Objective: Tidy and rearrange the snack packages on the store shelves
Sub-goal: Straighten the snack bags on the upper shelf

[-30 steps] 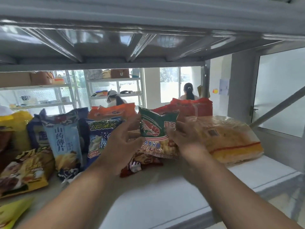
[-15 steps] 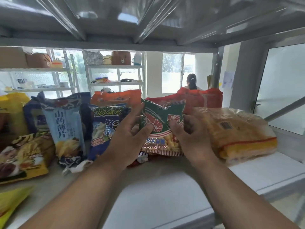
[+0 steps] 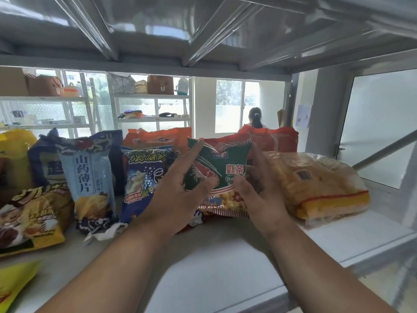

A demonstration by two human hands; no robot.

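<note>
A green prawn cracker bag (image 3: 217, 170), marked 虾条, is held upright on the shelf (image 3: 225, 272) between the left hand (image 3: 178, 195) and right hand (image 3: 259, 195), fingers loosely curled round its sides; beside it, a pale blue bag (image 3: 90, 177) is marked 山药薄片.

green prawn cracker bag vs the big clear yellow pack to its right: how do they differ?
The green prawn cracker bag stands upright; the clear yellow pack lies flat on the shelf.
The left hand and right hand grip the green bag; nothing touches the yellow pack.
The green bag is opaque, printed and smaller; the yellow pack is see-through and larger.
Both sit on the same shelf.
</note>
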